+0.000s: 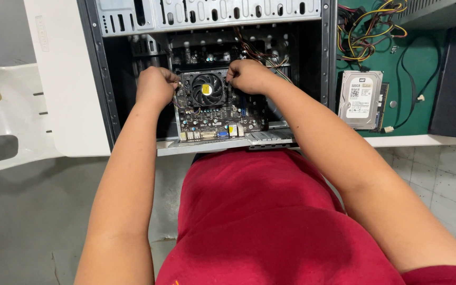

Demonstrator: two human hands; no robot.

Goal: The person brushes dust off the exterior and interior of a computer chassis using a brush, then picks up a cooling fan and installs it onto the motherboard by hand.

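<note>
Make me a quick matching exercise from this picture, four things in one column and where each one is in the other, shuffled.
Things:
1. cooler fan
2. hard drive
3. left hand
4. yellow and black cables

Places:
A. top right, on the green surface
B. fan's left edge
C. middle of the motherboard, between both hands
D. flat on the green surface, right of the case

Pairs: 1-C, 2-D, 3-B, 4-A

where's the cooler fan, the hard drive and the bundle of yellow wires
cooler fan (207, 88), head view, on the yellow hub sticker
hard drive (360, 100), head view, on its white label
bundle of yellow wires (368, 32), head view, on the tangled loop above the drive
</note>
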